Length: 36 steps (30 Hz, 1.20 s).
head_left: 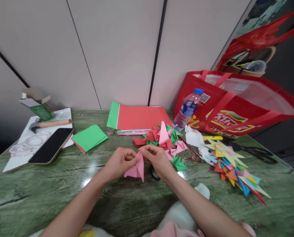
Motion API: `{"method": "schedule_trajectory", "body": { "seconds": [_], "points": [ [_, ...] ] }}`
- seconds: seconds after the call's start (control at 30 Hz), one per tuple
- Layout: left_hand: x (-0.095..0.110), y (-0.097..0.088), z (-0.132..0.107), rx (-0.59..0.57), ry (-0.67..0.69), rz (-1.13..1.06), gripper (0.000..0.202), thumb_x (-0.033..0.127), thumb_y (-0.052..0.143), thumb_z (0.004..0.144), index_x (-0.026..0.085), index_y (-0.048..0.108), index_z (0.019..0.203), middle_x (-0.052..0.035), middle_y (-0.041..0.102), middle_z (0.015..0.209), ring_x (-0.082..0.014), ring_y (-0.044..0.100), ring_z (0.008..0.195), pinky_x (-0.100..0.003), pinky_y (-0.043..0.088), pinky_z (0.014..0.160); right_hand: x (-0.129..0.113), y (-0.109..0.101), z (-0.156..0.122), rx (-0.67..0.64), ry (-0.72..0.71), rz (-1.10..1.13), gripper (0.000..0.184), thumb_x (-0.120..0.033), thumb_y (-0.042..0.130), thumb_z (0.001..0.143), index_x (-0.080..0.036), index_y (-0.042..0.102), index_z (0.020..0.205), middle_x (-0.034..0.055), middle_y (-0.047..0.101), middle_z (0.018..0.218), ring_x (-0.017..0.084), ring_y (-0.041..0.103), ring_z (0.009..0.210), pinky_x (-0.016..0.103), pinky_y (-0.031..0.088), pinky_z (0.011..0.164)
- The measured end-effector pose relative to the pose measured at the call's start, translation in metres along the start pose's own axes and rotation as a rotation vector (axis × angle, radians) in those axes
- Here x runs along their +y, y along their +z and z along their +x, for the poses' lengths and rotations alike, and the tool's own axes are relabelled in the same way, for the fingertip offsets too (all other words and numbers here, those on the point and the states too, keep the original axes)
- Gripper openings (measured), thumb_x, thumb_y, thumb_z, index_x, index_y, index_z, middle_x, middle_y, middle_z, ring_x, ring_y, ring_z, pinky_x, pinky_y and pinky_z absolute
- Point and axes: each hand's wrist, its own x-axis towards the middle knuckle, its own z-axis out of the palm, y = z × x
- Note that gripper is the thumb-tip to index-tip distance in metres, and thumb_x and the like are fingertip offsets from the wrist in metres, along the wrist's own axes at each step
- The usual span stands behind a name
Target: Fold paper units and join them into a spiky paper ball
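Note:
A folded piece of pink origami paper (137,170) is pinched between my two hands above the green marbled table (70,194). My left hand (122,162) grips its upper left side between thumb and fingers. The fingertips of my right hand (157,158) close on its top corner. Part of the paper is hidden behind my fingers. Just beyond my right hand lies a heap of folded pieces in red, pink and green (164,138). Partly covered by that hand is a black ring-shaped thing (153,173), perhaps a scissor handle.
Green paper squares (90,137) lie left of centre, and red sheets (142,118) at the back. On the left are a phone (51,144), a hammer (51,123) and a small box (40,107). To the right stand a water bottle (188,108), a red bag (211,112) and a multicoloured origami stack (233,169).

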Motion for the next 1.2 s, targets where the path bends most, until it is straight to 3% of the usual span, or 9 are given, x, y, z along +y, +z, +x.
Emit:
{"method": "schedule_trajectory", "body": {
  "seconds": [0.17,0.5,0.67,0.93,1.1,1.2],
  "points": [
    [0.0031,0.0005,-0.0002,0.057,-0.024,-0.034,0.032,0.041,0.058,0.071,0.012,0.053,0.058,0.0054,0.036,0.048,-0.0054,0.025,0.045,-0.018,0.014,0.041,-0.0024,-0.0013,0.0000,-0.068,-0.016,-0.012,0.023,-0.030,0.077,0.054,-0.018,0.069,0.071,-0.0003,0.067,0.070,0.012,0.059,0.066,0.026,0.047,0.066],
    [0.0041,0.0041,0.0010,0.081,-0.056,-0.064,0.029,0.038,0.062,0.068,0.013,0.055,0.055,0.0063,0.036,0.045,-0.0049,0.025,0.043,-0.018,0.014,0.040,0.0009,-0.0022,0.0004,0.009,-0.112,-0.149,0.018,-0.035,0.071,0.062,-0.018,0.066,0.065,0.0015,0.066,0.069,0.013,0.058,0.064,0.026,0.047,0.063],
    [0.0032,0.0036,0.0013,0.122,-0.060,-0.083,0.030,0.038,0.063,0.067,0.013,0.054,0.054,0.0065,0.036,0.045,-0.0045,0.025,0.042,-0.018,0.013,0.040,0.0008,-0.0029,0.0010,-0.020,-0.074,-0.114,0.023,-0.032,0.073,0.060,-0.019,0.065,0.077,0.0000,0.065,0.071,0.013,0.058,0.066,0.025,0.046,0.063],
    [0.0004,0.0016,0.0019,0.095,-0.109,-0.103,0.035,0.044,0.063,0.065,0.013,0.052,0.055,0.0065,0.036,0.047,-0.0048,0.024,0.044,-0.018,0.013,0.041,0.0020,-0.0028,0.0008,-0.018,-0.071,-0.146,0.023,-0.036,0.073,0.058,-0.018,0.062,0.068,0.0003,0.062,0.066,0.013,0.056,0.062,0.026,0.046,0.061],
    [0.0027,0.0046,0.0014,0.111,-0.095,-0.081,0.037,0.045,0.062,0.065,0.014,0.047,0.050,0.0068,0.033,0.045,-0.0048,0.021,0.044,-0.018,0.012,0.041,0.0025,-0.0042,0.0014,-0.011,-0.132,-0.121,0.024,-0.031,0.074,0.058,-0.019,0.056,0.068,-0.0043,0.055,0.058,0.009,0.051,0.054,0.021,0.041,0.052],
    [0.0039,0.0061,0.0012,0.143,-0.057,-0.075,0.036,0.043,0.061,0.067,0.014,0.047,0.051,0.0063,0.034,0.046,-0.0048,0.024,0.044,-0.018,0.015,0.041,0.0007,-0.0036,0.0007,-0.052,-0.166,-0.137,0.018,-0.031,0.072,0.062,-0.019,0.060,0.070,-0.0019,0.060,0.066,0.011,0.055,0.061,0.023,0.044,0.058]
  ]
}}
